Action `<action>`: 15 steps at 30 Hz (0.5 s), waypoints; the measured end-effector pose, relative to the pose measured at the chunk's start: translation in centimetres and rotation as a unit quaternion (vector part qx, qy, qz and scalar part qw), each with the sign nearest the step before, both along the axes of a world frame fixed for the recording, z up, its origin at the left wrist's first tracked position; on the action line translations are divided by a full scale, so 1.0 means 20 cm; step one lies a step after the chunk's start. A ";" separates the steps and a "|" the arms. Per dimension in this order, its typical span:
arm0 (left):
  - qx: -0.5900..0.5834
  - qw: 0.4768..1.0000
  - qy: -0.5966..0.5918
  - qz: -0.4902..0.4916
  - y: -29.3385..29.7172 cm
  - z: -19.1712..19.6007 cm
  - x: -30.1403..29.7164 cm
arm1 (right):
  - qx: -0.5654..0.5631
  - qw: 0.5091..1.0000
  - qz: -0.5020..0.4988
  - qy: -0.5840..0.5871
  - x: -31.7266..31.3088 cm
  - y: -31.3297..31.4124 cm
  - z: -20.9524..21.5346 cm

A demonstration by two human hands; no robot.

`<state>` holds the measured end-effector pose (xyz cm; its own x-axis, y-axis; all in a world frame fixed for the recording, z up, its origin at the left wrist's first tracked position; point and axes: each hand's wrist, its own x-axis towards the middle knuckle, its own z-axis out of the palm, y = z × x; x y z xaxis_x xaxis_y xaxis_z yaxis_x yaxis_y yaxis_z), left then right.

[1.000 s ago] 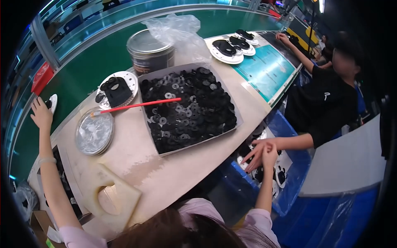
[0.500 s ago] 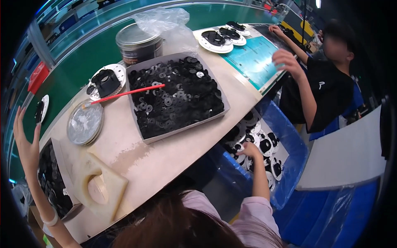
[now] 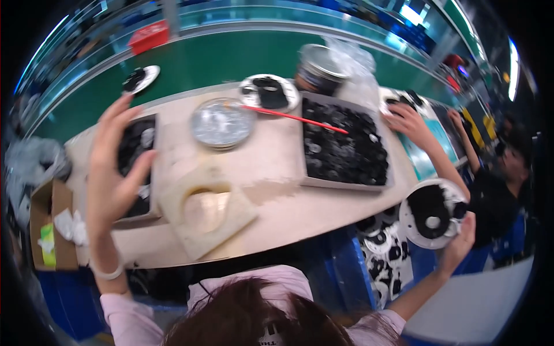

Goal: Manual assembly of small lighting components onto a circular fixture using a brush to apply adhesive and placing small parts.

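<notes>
Two hands at a workbench, seen from above.
Left hand point(image 3: 112, 173) raised, fingers spread, empty, above a dark tray of black parts point(image 3: 137, 153); right hand point(image 3: 459, 245) grips a white disc with black centre point(image 3: 430, 213), beyond the bench's right edge.

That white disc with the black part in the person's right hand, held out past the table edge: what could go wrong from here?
1. The white disc is gripped only at its lower rim by the right hand, off the table; it could slip and fall toward the blue bin.
2. The left hand hangs open over the dark tray and might knock it.
</notes>
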<state>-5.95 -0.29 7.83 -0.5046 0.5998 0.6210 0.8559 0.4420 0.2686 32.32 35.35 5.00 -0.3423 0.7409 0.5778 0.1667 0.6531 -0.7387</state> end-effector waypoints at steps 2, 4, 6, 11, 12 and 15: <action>0.011 1.000 0.001 -0.014 0.03 -0.04 0.09 | 0.021 0.998 0.037 0.046 -0.25 -0.09 0.06; 0.027 0.999 -0.014 -0.039 0.03 -0.05 0.17 | 0.025 0.991 0.127 -0.024 -0.52 -0.18 0.12; 0.063 0.995 -0.055 -0.062 0.00 -0.09 0.24 | 0.133 0.978 0.155 -0.052 -0.87 -0.30 -0.04; 0.008 0.987 -0.059 -0.149 -0.01 -0.20 0.29 | -0.201 0.833 0.482 -0.183 -1.48 -0.73 -0.17; -0.024 0.988 -0.076 -0.135 0.00 -0.24 0.30 | -0.106 0.845 0.481 -0.208 -1.54 -0.71 -0.30; -0.071 0.991 -0.059 -0.092 0.00 -0.39 0.28 | 0.212 0.875 0.380 -0.212 -1.56 -0.77 -0.26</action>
<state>-0.35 -0.33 0.06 -0.4423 0.7656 0.4671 0.8919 0.3211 0.3183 1.03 19.94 -0.28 -0.8933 -0.0438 0.4473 -0.2343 0.8947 -0.3802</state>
